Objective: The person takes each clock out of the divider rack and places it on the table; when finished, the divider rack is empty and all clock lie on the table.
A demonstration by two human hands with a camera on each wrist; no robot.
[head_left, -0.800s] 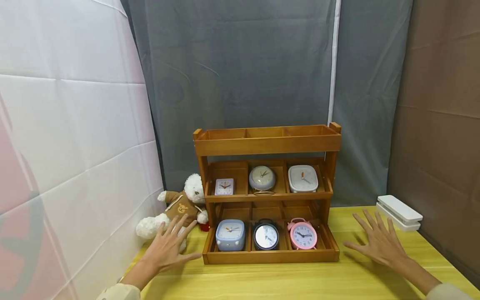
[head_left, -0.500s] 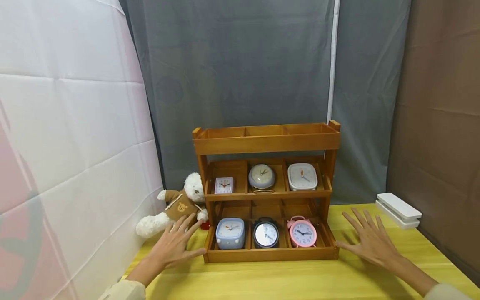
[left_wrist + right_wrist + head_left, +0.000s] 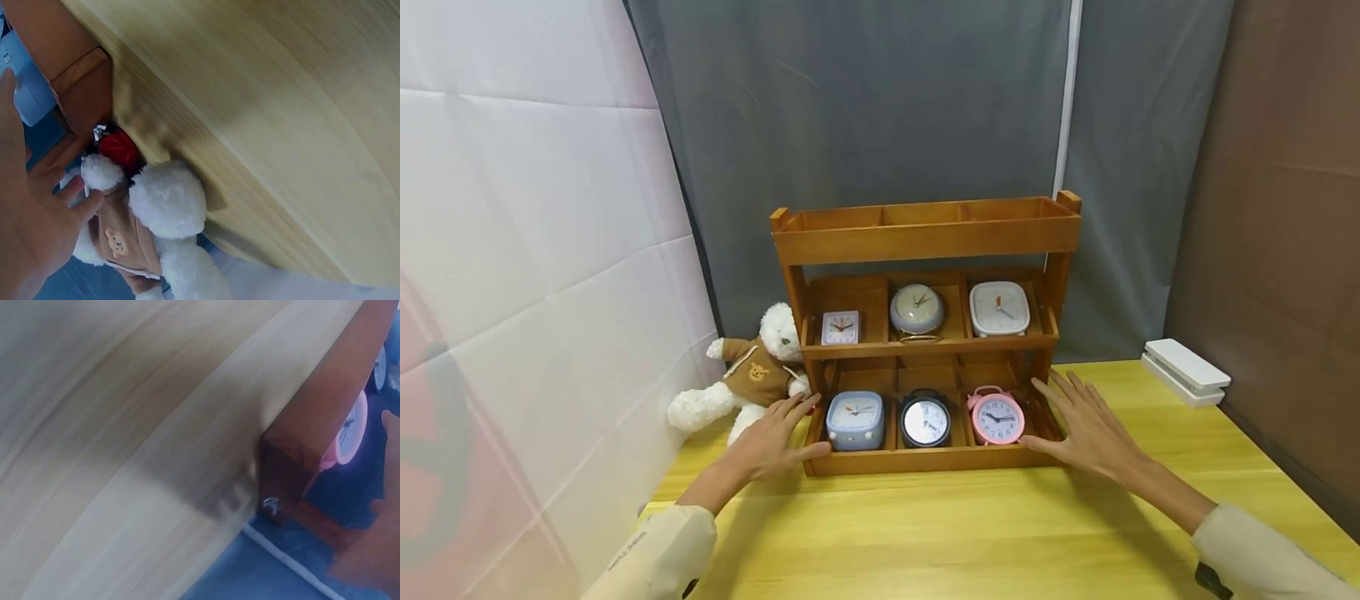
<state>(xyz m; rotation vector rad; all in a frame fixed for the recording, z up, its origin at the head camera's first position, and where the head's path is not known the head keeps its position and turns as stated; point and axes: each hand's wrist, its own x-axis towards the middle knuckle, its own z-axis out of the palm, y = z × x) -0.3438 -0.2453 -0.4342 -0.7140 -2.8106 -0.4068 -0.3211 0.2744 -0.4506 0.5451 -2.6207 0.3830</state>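
A brown wooden three-tier rack [image 3: 925,242] stands on the table. My left hand [image 3: 771,442], fingers spread and thumb out, is at the rack's lower left corner, near a blue clock [image 3: 855,421]. My right hand [image 3: 1086,429] spreads its fingers over the lower right corner, its thumb close to a pink alarm clock [image 3: 997,417]. Between these two clocks sits a black alarm clock [image 3: 925,421]. The middle tier bears a small lilac square clock [image 3: 840,328], a round clock [image 3: 917,308] and a white rounded-square clock [image 3: 1000,308]. Neither hand grips a clock.
A white plush toy in a brown hoodie [image 3: 756,371] leans left of the rack, with something red [image 3: 119,149] beside it. A white flat device [image 3: 1185,371] lies at the back right. Grey curtain [image 3: 887,100] hangs behind; white cloth [image 3: 550,208] borders the left.
Both hands have moved inward to the rack's lower corners, the right one farther left. The head view has tilted down, so the rack appears higher.
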